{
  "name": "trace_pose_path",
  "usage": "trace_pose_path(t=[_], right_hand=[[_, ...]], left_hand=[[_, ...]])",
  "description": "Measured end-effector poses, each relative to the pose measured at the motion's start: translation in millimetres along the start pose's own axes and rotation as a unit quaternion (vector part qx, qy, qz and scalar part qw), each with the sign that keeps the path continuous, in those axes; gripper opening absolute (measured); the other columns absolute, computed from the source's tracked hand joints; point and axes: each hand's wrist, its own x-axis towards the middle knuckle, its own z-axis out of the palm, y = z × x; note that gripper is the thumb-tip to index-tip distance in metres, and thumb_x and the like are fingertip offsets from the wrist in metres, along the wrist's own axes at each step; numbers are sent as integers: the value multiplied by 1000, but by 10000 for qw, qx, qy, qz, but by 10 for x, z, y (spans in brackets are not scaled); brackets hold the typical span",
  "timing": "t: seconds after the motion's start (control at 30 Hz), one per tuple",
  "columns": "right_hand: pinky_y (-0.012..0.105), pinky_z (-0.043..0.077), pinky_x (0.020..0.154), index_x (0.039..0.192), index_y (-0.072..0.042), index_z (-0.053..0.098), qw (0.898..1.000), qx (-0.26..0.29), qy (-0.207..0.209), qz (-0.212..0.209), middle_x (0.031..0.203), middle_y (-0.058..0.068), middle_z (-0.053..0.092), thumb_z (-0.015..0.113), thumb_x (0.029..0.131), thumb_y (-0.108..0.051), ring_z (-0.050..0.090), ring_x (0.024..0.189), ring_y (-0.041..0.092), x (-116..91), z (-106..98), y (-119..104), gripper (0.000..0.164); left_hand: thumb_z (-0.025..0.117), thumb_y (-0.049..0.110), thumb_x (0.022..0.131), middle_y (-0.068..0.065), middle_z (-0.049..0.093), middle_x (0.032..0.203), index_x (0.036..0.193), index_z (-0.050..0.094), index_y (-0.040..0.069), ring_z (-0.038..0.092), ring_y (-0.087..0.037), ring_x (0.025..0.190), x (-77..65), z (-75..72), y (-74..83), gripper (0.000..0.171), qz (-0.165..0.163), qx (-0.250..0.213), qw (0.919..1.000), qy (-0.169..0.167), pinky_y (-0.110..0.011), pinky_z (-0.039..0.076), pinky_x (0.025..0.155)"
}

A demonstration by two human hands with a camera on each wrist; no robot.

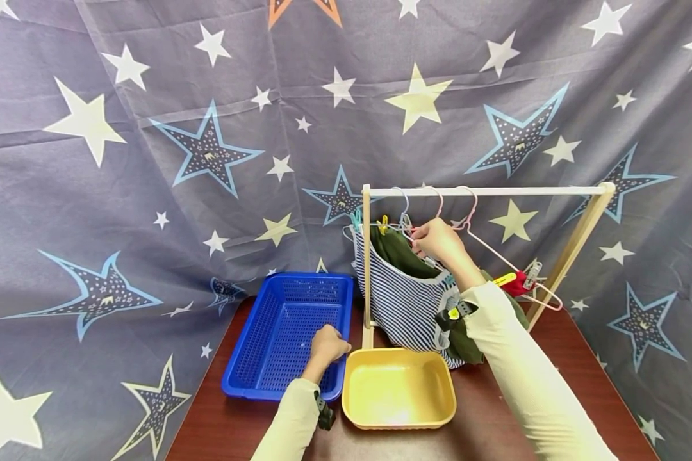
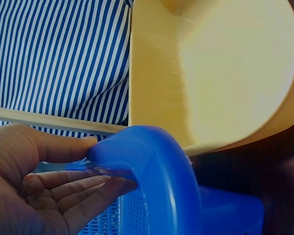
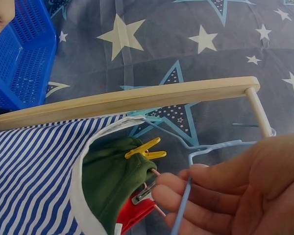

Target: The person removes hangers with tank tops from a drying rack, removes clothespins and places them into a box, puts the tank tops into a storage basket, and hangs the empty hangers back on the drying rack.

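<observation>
My left hand (image 1: 329, 346) pinches the right rim of the blue plastic basket (image 2: 169, 171), thumb on top and fingers beneath in the left wrist view. With thumb and fingers, my right hand (image 1: 440, 240) holds a light blue hanger (image 3: 182, 203) that hooks over the rack's bar (image 1: 530, 191). From this hanger hangs a blue-and-white striped garment (image 1: 400, 301), with a teal clip (image 1: 355, 219) at its left end. Behind it are a dark green garment (image 3: 105, 174) with a yellow clothespin (image 3: 146, 149), and a red garment (image 1: 514, 285) on a pink hanger (image 1: 490, 250).
A yellow basin (image 1: 399, 416) stands right of the basket, in front of the striped garment. The rack's wooden posts (image 1: 576, 246) rise at either end of the bar. A star-patterned curtain (image 1: 207, 192) hangs behind the brown table (image 1: 207, 410).
</observation>
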Motion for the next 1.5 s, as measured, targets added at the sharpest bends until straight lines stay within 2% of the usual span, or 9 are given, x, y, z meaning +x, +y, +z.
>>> trace_pose_path(t=[0.23,0.37,0.53,0.6,0.73,0.83,0.9,1.2,1.5], right_hand=[[20,51,64,111,9,71,9998,8,-105,176,92,18,78,59,98,-8,78,80,25,25,18,-14,25],[17,52,59,107,10,71,9996,148,-69,226,88,17,77,59,97,-7,77,74,22,27,37,-23,23],[16,49,54,106,8,72,9995,72,-70,287,89,17,78,60,98,-7,78,79,26,26,37,-48,21],[19,51,58,107,6,72,9995,-52,-53,318,89,16,78,61,98,-9,78,82,26,23,28,-57,21],[32,55,80,108,0,75,9986,-382,-1,360,91,11,79,63,97,-12,79,84,23,18,-1,-77,21],[41,52,95,107,-3,77,9976,-565,-9,392,92,10,80,62,96,-12,79,86,22,25,-25,-88,20],[44,52,99,107,-4,77,9971,-627,-39,428,93,9,80,62,96,-11,78,87,22,34,-39,-93,20],[43,51,101,107,-6,78,9967,-622,52,518,92,9,80,64,95,-13,79,86,20,51,-42,-89,20],[41,54,91,102,-7,80,9961,-499,498,524,86,8,79,66,90,-11,79,82,22,30,-16,-50,19]], left_hand=[[84,8,74,-15,74,80,86,76,-3,64,-19,57,13,4,-1,18,-65,9,10000,-35,-30,56,53],[85,8,75,-16,74,82,88,76,-4,65,-19,58,19,4,8,20,-131,-33,9999,-55,-30,56,54],[84,7,75,-15,73,80,87,76,-4,65,-19,57,20,0,11,19,-128,-51,9999,-32,-30,56,53],[84,7,75,-15,73,80,87,76,-4,65,-19,57,21,-2,16,18,-128,-50,9999,-36,-30,56,53],[84,8,75,-15,73,80,87,76,-3,65,-18,58,16,-6,18,18,-122,-21,9999,-37,-30,56,53],[85,8,75,-15,74,80,87,76,-3,65,-18,57,12,-3,14,18,-89,12,10000,-29,-29,56,53],[85,8,75,-15,74,80,87,76,-3,65,-18,56,12,2,12,19,-80,9,10000,-29,-29,56,52],[85,10,76,-16,74,84,90,76,-4,65,-20,61,11,12,3,21,-120,75,9999,-23,-31,57,55],[84,8,76,-16,73,81,88,76,-4,65,-17,55,32,36,-10,19,-145,-27,9999,-34,-29,56,50]])
